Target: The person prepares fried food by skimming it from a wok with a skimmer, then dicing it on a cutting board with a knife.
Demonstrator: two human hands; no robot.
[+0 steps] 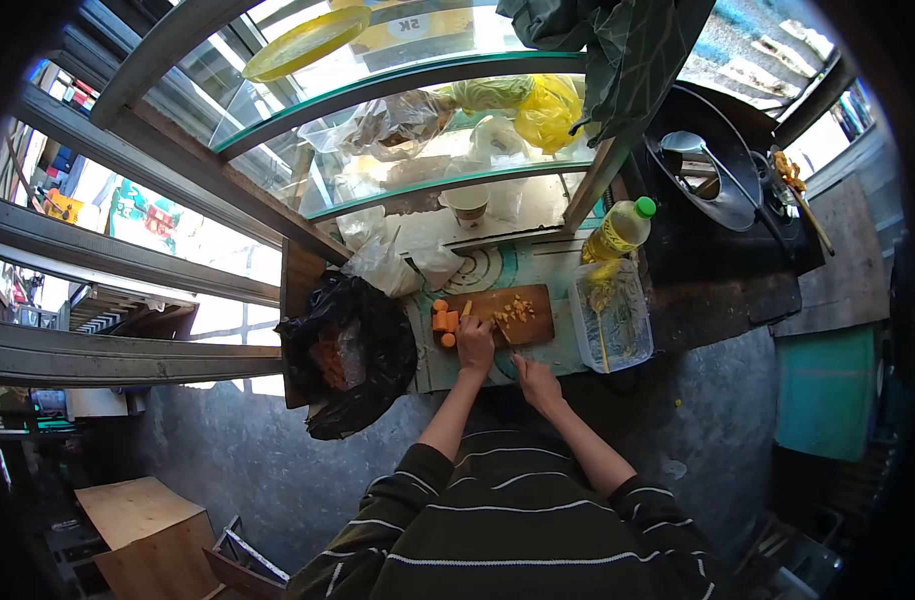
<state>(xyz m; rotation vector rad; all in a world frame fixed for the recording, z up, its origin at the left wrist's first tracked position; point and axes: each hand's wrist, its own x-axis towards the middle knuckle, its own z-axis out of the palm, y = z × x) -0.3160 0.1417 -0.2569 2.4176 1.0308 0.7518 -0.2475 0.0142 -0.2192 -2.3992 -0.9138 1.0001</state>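
Observation:
A wooden cutting board (540, 318) lies on the counter, with small chopped orange bits (518, 308) on its right part. Several orange carrot chunks (446, 321) sit at its left end. My left hand (475, 343) rests on the board with its fingers bent down beside a thin orange strip; what lies under the fingertips is hidden. Just right of it, at the board's near edge, my right hand (538, 380) is closed around something, perhaps a knife handle, too small to make out.
Right of the board stand a clear plastic container (638, 345) and a green-capped bottle (623, 232). A black plastic bag (383, 375) is at the left. Behind are a glass case with a paper cup (468, 205), and a large black pan (723, 130) holding a ladle.

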